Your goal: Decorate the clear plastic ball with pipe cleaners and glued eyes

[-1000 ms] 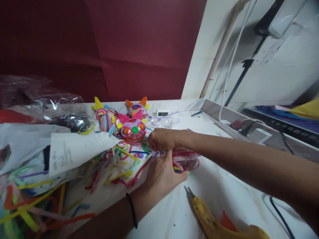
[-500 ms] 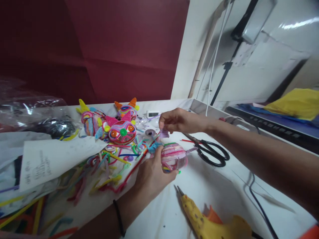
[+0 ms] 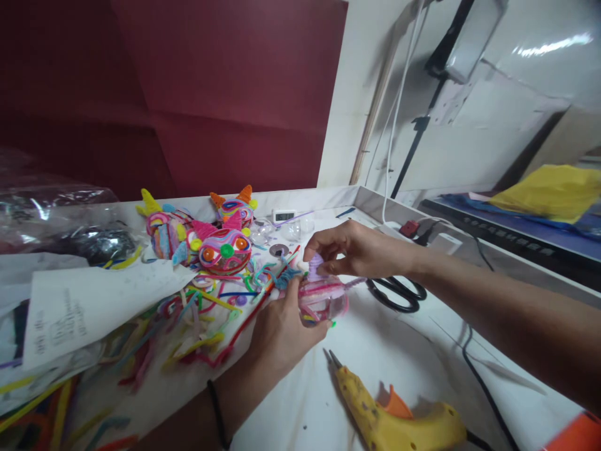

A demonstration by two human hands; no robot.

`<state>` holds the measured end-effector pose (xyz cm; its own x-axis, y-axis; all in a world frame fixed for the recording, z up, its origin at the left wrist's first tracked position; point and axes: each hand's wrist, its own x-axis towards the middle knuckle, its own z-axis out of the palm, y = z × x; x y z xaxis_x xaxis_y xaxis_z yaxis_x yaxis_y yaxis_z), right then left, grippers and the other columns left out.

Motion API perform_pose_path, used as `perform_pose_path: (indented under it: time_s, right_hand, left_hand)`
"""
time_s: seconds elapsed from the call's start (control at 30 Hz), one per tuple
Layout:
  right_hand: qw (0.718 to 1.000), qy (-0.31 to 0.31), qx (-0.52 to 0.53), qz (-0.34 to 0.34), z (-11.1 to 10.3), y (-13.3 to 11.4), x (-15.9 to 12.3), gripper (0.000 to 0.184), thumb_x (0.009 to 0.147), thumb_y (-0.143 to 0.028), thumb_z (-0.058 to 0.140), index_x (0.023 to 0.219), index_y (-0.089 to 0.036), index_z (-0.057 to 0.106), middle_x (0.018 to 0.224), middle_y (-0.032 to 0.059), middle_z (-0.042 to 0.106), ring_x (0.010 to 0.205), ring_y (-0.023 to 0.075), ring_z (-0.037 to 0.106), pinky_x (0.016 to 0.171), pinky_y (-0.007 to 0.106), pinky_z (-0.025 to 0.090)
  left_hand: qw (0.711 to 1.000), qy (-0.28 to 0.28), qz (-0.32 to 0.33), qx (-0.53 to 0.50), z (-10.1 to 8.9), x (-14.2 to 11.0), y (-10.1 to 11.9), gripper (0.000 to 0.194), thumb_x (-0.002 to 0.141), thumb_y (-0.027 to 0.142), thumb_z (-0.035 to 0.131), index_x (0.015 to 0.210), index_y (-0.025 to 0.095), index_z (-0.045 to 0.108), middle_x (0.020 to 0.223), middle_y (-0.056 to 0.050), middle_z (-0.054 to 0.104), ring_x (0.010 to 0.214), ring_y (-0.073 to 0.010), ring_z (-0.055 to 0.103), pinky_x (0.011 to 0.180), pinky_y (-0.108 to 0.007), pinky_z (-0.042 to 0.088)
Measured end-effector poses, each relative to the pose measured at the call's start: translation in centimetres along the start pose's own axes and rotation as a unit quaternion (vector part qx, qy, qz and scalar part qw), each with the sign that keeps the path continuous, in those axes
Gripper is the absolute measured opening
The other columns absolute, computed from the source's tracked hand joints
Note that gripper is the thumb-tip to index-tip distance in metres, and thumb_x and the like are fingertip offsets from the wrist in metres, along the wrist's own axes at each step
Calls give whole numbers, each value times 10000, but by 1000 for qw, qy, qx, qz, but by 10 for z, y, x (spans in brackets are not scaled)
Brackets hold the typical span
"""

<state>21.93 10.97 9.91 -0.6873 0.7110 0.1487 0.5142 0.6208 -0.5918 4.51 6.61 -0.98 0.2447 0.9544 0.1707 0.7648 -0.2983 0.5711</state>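
Pink striped ball (image 3: 323,300) sitting in our left hand (image 3: 286,322), thumb uppermost, our right hand (image 3: 345,250) arched above, pinching a lilac piece (image 3: 315,266) against its top, palm-side fingers hidden, scissors (image 3: 397,293) behind partly covered.

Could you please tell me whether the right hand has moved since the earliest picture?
Yes; judged against the white display, the right hand has shifted rightward in view.

A yellow glue gun (image 3: 399,419) with an orange trigger (image 3: 399,403) fills the lower right, a plain maroon sheet (image 3: 225,94) the upper left, and multicoloured stripes cover the ball (image 3: 322,297) at centre.
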Motion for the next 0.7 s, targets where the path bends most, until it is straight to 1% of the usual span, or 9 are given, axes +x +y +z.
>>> perform_pose_path:
  time_s: [0.1,0.2,0.3,0.5,0.6,0.7]
  right_hand:
    - [999,9,-33,-22,6,-2,-4,273,755,-97,605,1023,-150,591,809,7,685,675,107,648,619,201,516]
    - [997,23,-72,-34,11,-4,-7,223,760,-103,609,974,-161,591,746,-9,667,625,105,635,579,197,497]
    - [993,31,-106,-42,14,-5,-11,226,752,-91,607,965,-166,592,710,-17,661,589,101,623,564,195,477]
    - [989,37,-137,-40,19,-9,-15,239,757,-89,615,983,-164,590,707,-12,682,585,107,623,558,196,452]
    - [987,31,-154,-33,21,-12,-14,270,749,-59,619,998,-157,585,699,-14,684,580,108,622,563,200,448]
    - [986,20,-162,-25,22,-14,-12,297,750,-50,618,1022,-161,578,716,-11,687,585,111,622,566,207,451]
  left_hand:
    - [1000,-1,1,1,2,1,-1,695,684,427,682,1294,182,456,807,-70,726,774,-295,698,625,-333,488]
    - [1000,7,3,7,3,1,-2,650,687,435,680,1255,192,478,809,-68,727,795,-295,703,635,-326,489]
    - [1000,4,3,5,3,1,-2,660,686,440,682,1257,188,469,838,-82,733,822,-307,706,650,-336,498]
    - [1000,10,12,7,4,0,-3,663,691,435,679,1273,213,453,875,-76,734,836,-304,713,666,-337,509]
    - [1000,10,18,14,3,0,-3,670,695,437,667,1280,200,442,928,-94,729,869,-313,707,687,-349,517]
    - [1000,10,14,19,3,1,-2,633,689,428,667,1246,204,464,950,-101,724,869,-316,704,687,-354,521]
